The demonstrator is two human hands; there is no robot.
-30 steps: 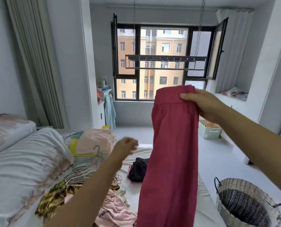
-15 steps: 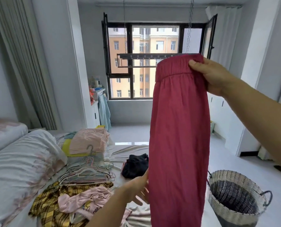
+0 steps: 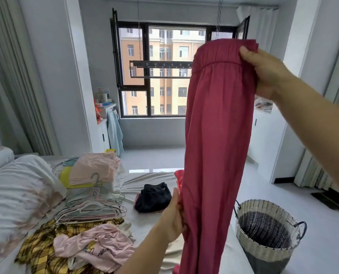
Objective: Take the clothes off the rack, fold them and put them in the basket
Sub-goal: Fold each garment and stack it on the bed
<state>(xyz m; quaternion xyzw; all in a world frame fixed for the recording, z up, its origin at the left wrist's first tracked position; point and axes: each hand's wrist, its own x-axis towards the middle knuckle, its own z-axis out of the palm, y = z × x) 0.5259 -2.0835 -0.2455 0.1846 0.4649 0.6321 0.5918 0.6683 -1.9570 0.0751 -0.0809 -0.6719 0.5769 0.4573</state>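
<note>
Fingers: right hand (image 3: pixel 267 73) pinches elastic waistband of long crimson cotton trousers (image 3: pixel 214 147)
Left hand (image 3: pixel 173 220): grips their edge, far below
Woven two-tone basket (image 3: pixel 263 252): below right

I'm looking into a pale grey bedroom lit by daylight from a black-framed window (image 3: pixel 164 72) in the far wall; one casement (image 3: pixel 243 26) on its right side stands swung open. Through the glass I see an orange apartment block (image 3: pixel 170 56). Grey-green curtains (image 3: pixel 16 76) hang down the left side, and white ones (image 3: pixel 263 24) sit bunched at the window's upper right. A white cabinet (image 3: pixel 103 133) stands left of the window with small items on top, and a white counter (image 3: pixel 263 135) runs along the right. The floor (image 3: pixel 154 159) is glossy white tile. The bed (image 3: pixel 144 178) wears a light sheet, with pillows (image 3: pixel 16 190) at my left.
</note>
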